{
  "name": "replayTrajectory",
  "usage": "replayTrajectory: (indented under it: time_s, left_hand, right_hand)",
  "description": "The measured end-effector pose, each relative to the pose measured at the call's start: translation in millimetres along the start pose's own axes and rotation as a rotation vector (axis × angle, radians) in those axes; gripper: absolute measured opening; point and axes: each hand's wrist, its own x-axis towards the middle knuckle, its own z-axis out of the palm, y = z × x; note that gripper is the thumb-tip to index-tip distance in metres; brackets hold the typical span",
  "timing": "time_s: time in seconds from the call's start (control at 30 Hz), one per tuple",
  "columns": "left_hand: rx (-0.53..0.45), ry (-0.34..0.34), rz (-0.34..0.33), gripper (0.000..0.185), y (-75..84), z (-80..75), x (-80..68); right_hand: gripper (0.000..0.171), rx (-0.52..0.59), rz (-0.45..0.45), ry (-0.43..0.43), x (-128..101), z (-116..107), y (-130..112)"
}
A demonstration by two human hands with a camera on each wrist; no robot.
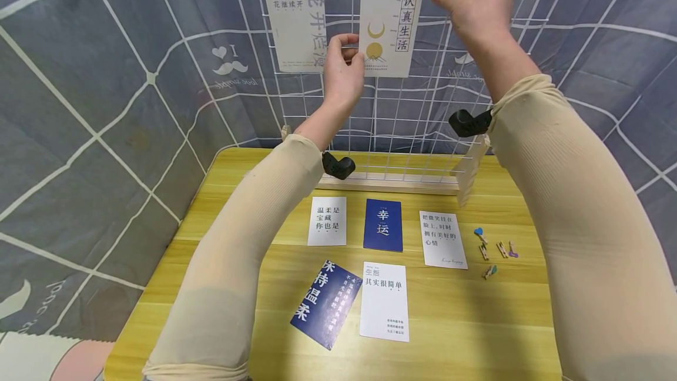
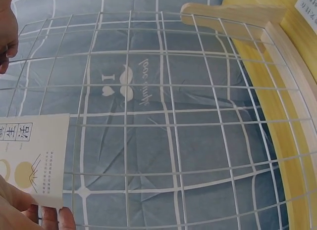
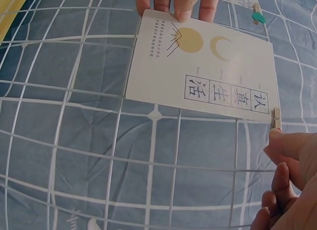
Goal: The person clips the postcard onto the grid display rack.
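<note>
Cards: two (image 1: 389, 28) on grid (image 1: 534, 28), five (image 1: 383, 225) on table (image 1: 476, 322), four pegs (image 1: 494, 249)

2 bare hands, 2 sleeved arms, each with a black wrist camera

The left hand (image 1: 342, 72) and the right hand (image 1: 476, 2) wear no gloves and no rings. Below the fingers, from each wrist down, a thin cream-beige sleeve (image 1: 254, 240) with fine ribbing fits close to the arm; the right sleeve (image 1: 576, 216) is the same. At the sleeve end nearest the fingers sits 1 small black rounded camera mount (image 1: 337, 165) per arm, the other (image 1: 468, 122) on the right.
</note>
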Motion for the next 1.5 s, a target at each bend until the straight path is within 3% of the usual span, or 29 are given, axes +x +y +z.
replayTrajectory:
  time_s: [0.63, 0.97, 1.27, 1.5]
  left_hand:
    - [-0.046, 0.018, 0.048, 0.026, -5.6, -1.7, -1.3]
    - [-0.033, -0.004, 0.113, 0.024, -8.7, -6.5, -5.8]
    - [0.067, -0.062, 0.200, 0.025, -16.2, -15.8, -18.0]
    - [0.170, -0.134, 0.243, 0.030, -23.1, -23.9, -28.6]
  right_hand:
    - [0.035, 0.040, -0.003, -0.041, 1, -12, 21]
    - [0.034, 0.048, -0.032, -0.041, -3, -21, 30]
    - [0.041, -0.013, -0.078, -0.084, -17, -30, 44]
    - [0.043, -0.127, -0.112, -0.127, -27, -36, 58]
